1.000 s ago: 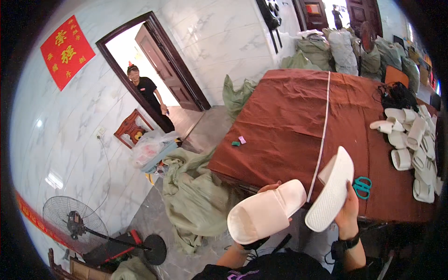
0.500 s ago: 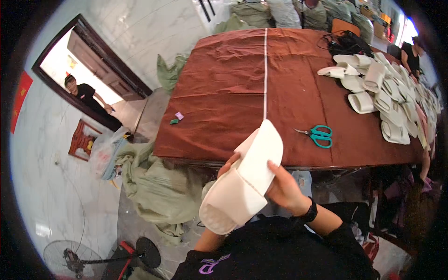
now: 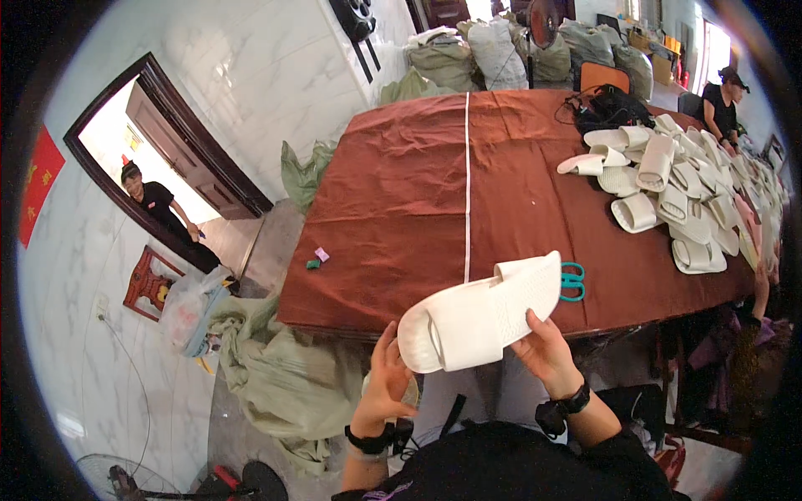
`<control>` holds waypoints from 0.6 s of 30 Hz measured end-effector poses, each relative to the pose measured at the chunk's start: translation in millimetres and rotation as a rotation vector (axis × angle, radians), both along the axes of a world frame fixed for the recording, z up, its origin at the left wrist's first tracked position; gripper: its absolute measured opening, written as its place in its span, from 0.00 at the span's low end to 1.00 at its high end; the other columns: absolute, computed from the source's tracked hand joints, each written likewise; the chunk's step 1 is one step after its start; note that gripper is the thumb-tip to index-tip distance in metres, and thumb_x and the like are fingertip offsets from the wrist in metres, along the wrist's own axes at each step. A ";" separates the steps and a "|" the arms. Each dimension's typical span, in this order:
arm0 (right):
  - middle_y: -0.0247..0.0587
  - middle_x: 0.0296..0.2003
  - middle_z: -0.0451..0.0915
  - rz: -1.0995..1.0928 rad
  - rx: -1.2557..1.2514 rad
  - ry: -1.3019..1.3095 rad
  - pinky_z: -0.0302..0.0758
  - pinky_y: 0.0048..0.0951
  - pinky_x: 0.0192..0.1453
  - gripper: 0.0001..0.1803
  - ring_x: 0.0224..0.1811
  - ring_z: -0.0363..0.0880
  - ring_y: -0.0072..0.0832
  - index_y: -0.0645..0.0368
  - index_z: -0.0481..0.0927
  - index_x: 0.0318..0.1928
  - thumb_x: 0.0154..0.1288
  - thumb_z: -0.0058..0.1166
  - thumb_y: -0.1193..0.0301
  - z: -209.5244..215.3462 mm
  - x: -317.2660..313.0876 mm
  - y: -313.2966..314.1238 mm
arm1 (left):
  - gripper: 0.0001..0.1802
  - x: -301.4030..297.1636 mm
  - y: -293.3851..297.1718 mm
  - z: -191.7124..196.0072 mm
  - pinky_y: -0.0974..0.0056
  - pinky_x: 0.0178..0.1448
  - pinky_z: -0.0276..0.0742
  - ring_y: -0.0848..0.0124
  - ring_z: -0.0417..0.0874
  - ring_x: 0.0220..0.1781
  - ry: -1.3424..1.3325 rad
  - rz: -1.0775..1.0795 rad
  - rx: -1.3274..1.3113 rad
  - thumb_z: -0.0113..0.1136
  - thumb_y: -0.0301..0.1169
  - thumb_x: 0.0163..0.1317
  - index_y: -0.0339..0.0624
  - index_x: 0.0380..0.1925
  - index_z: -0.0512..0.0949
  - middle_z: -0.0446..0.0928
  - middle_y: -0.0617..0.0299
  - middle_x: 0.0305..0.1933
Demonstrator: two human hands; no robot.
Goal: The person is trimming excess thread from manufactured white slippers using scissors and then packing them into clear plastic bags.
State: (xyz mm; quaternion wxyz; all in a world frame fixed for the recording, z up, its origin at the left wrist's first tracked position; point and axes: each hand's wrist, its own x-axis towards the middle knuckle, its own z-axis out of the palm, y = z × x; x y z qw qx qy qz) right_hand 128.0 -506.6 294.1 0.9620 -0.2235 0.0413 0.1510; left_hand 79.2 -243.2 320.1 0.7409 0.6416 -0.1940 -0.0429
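Note:
A white slide slipper [image 3: 468, 327] is held over the near edge of the table, its strap end toward the left. Behind its upper edge a second white piece [image 3: 525, 266] shows, seemingly another slipper pressed against it. My right hand [image 3: 547, 357] grips the heel end, thumb on the sole and the other fingers partly hidden beneath. Beside the toe end my left hand [image 3: 387, 386] has its fingers apart; whether a fingertip touches the slipper I cannot tell. Teal-handled scissors [image 3: 573, 282] lie on the table, partly covered by the slipper.
Many white slippers [image 3: 660, 163] are heaped on the right of the brown-covered table [image 3: 393, 200]. A black bag [image 3: 614, 107] lies behind them. Small green and pink pieces [image 3: 317, 258] rest at left. One person [image 3: 163, 209] stands in the doorway, another [image 3: 720, 108] at far right. Green sacking [image 3: 292, 376] lies on the floor.
The slipper has turned from steep to nearly level, its heel swinging right over the scissors. My left hand has come out from behind it and opened. The view has tilted up slightly.

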 end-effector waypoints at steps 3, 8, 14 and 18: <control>0.45 0.57 0.70 0.010 -0.317 -0.083 0.72 0.39 0.61 0.24 0.59 0.70 0.36 0.64 0.59 0.61 0.67 0.48 0.75 11.2 -7.0 3.6 | 0.58 -2.2 -6.9 -3.0 0.56 0.72 0.46 0.59 0.54 0.71 0.136 0.053 -0.507 0.72 0.42 0.47 0.38 0.68 0.41 0.55 0.51 0.67; 0.41 0.58 0.67 -0.081 -0.555 -0.341 0.66 0.36 0.64 0.30 0.61 0.66 0.30 0.61 0.53 0.65 0.65 0.50 0.78 -17.7 -29.8 20.0 | 0.50 -3.3 -35.1 -40.0 0.56 0.72 0.46 0.60 0.55 0.69 0.136 0.297 -0.242 0.63 0.38 0.56 0.42 0.68 0.39 0.53 0.52 0.66; 0.42 0.59 0.67 -0.087 -0.655 -0.289 0.61 0.31 0.66 0.30 0.62 0.64 0.26 0.65 0.53 0.64 0.67 0.52 0.72 9.7 -33.4 10.2 | 0.35 -12.2 -53.3 -35.6 0.58 0.64 0.63 0.61 0.66 0.61 0.076 0.299 -0.066 0.57 0.26 0.59 0.40 0.63 0.50 0.61 0.54 0.60; 0.40 0.60 0.67 0.002 -0.592 -0.242 0.61 0.30 0.66 0.31 0.63 0.63 0.27 0.65 0.56 0.64 0.67 0.53 0.66 -8.1 -40.5 -0.9 | 0.29 -7.1 -37.8 -50.6 0.67 0.40 0.74 0.68 0.76 0.45 0.045 0.260 0.188 0.53 0.23 0.62 0.40 0.62 0.55 0.68 0.55 0.55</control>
